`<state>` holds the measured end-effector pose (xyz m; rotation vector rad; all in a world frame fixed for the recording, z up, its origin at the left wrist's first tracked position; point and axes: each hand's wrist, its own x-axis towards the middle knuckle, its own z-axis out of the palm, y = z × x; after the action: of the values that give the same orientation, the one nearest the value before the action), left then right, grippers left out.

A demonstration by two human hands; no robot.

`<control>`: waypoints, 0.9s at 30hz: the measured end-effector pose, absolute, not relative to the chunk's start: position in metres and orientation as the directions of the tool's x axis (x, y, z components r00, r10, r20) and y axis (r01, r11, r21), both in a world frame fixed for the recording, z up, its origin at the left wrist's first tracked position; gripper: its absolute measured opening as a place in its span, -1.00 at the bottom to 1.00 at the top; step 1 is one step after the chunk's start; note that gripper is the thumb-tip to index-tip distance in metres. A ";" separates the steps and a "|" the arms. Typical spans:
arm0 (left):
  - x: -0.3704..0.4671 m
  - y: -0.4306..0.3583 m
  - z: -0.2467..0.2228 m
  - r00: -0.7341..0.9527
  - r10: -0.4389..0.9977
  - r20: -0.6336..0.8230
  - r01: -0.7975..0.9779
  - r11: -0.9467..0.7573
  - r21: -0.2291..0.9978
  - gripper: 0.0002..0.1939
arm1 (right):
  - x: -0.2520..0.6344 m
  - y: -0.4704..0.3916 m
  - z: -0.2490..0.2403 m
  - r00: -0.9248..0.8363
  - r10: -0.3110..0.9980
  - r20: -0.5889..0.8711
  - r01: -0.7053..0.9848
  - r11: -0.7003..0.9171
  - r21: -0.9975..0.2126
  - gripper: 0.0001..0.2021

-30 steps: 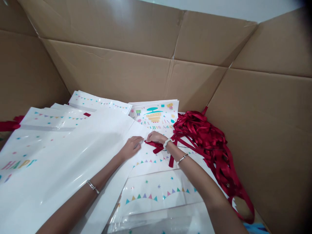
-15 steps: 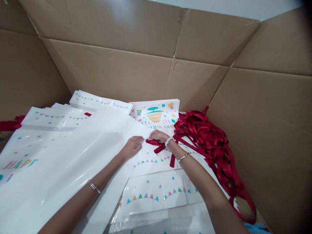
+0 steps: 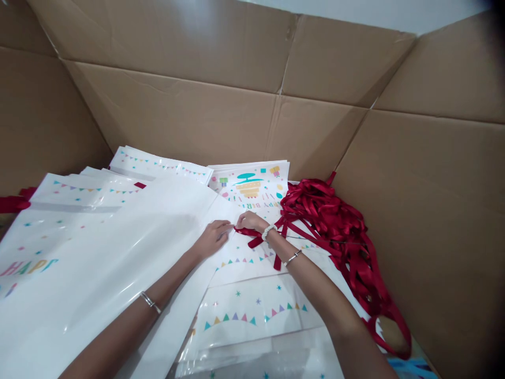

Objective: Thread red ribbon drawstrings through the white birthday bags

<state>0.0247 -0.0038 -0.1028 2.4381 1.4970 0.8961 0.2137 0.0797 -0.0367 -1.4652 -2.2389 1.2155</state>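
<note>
My left hand [image 3: 214, 238] is closed at the edge of a large white gift bag [image 3: 158, 226] lying flat, its fingertips at the bag's top corner. Just right of it, my right hand [image 3: 251, 221] pinches a dark red ribbon [image 3: 256, 241] against that same edge. The ribbon's short ends hang below my right wrist. Whether the ribbon passes through a hole is hidden by my fingers. Beneath both hands lie more white bags [image 3: 236, 295] printed with coloured bunting and stars.
A tangled heap of red ribbons [image 3: 323, 210] lies to the right, trailing down the side. Cardboard walls [image 3: 177, 116] enclose the back and sides. Another stack of printed bags [image 3: 158, 164] leans at the back left. A red ribbon [image 3: 16, 202] shows at the far left.
My right hand has shifted slightly left, closer to my left hand, drawing the ribbon along. The left hand stays almost in place.
</note>
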 end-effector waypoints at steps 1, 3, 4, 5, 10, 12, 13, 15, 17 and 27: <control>0.024 -0.003 -0.104 0.332 0.845 0.419 0.766 -0.501 0.403 -0.56 | 0.213 0.079 -0.037 -0.479 0.842 -0.248 0.671 0.169 -0.722 -0.91; 0.024 -0.003 -0.106 0.347 0.837 0.424 0.772 -0.511 0.377 -0.56 | 0.211 0.079 -0.037 -0.465 0.849 -0.252 0.673 0.154 -0.723 -0.87; 0.023 -0.003 -0.107 0.355 0.835 0.420 0.777 -0.514 0.364 -0.56 | 0.211 0.078 -0.036 -0.460 0.846 -0.268 0.670 0.133 -0.730 -0.85; 0.023 -0.003 -0.107 0.364 0.835 0.414 0.782 -0.515 0.351 -0.57 | 0.212 0.077 -0.034 -0.461 0.838 -0.292 0.662 0.105 -0.742 -0.82; 0.026 -0.006 -0.100 0.376 0.846 0.378 0.803 -0.502 0.323 -0.59 | 0.228 0.072 -0.018 -0.495 0.768 -0.406 0.625 -0.010 -0.781 -0.63; 0.027 -0.007 -0.099 0.374 0.850 0.371 0.807 -0.495 0.322 -0.59 | 0.237 0.069 -0.010 -0.515 0.760 -0.395 0.652 0.049 -0.756 -0.63; 0.027 -0.007 -0.099 0.372 0.852 0.368 0.809 -0.493 0.321 -0.59 | 0.242 0.068 -0.008 -0.521 0.765 -0.379 0.674 0.096 -0.732 -0.64; 0.027 -0.007 -0.099 0.373 0.853 0.365 0.811 -0.491 0.319 -0.59 | 0.250 0.063 -0.004 -0.527 0.777 -0.345 0.712 0.182 -0.678 -0.71; 0.027 -0.006 -0.100 0.373 0.853 0.366 0.810 -0.491 0.319 -0.59 | 0.258 0.059 -0.004 -0.541 0.780 -0.315 0.721 0.238 -0.651 -0.80; 0.027 -0.007 -0.099 0.364 0.851 0.378 0.813 -0.488 0.317 -0.60 | 0.312 0.047 -0.014 -0.604 0.779 -0.169 0.616 0.322 -0.719 -0.61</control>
<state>0.0269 -0.0070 -0.0988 2.5309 1.5477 0.7746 0.3119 0.0475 -0.0137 -1.2748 -2.3773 1.1499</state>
